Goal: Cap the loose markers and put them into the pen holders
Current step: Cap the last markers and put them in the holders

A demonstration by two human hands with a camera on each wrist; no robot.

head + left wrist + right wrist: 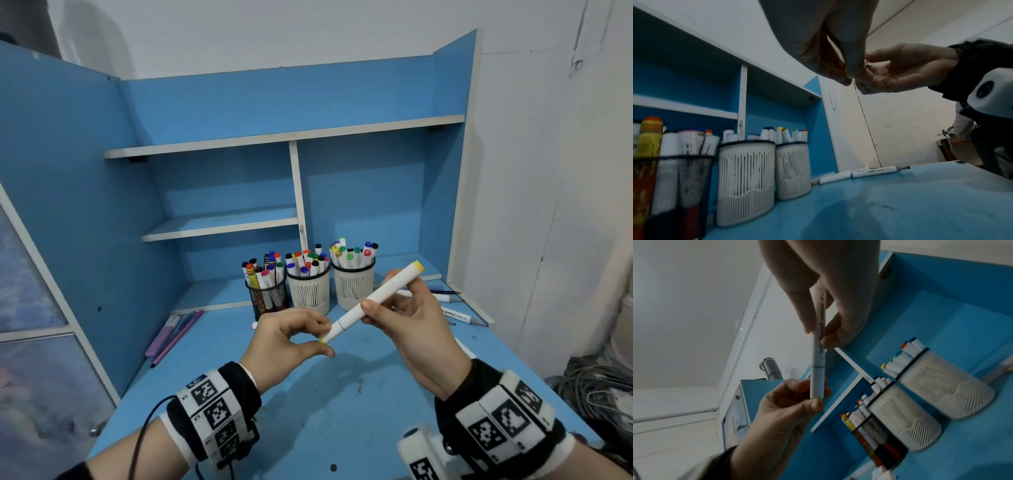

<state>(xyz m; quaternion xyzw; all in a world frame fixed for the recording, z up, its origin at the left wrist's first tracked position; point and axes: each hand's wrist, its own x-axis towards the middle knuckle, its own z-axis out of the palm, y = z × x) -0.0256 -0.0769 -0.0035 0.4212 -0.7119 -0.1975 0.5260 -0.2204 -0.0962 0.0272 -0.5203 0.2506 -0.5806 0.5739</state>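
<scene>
The right grip [407,318] pinches the white marker [371,301] mid-barrel, above the blue bench [308,428]. The marker's long axis slants, its yellow-capped end pointing far right and up, its near end down-left. There the left grip [291,337] pinches its yellow-tipped end between thumb and fingertips.

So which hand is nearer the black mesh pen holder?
Left. The left hand hovers just in front of the black mesh pen holder; the right hand is farther right, past both white holders.
</scene>
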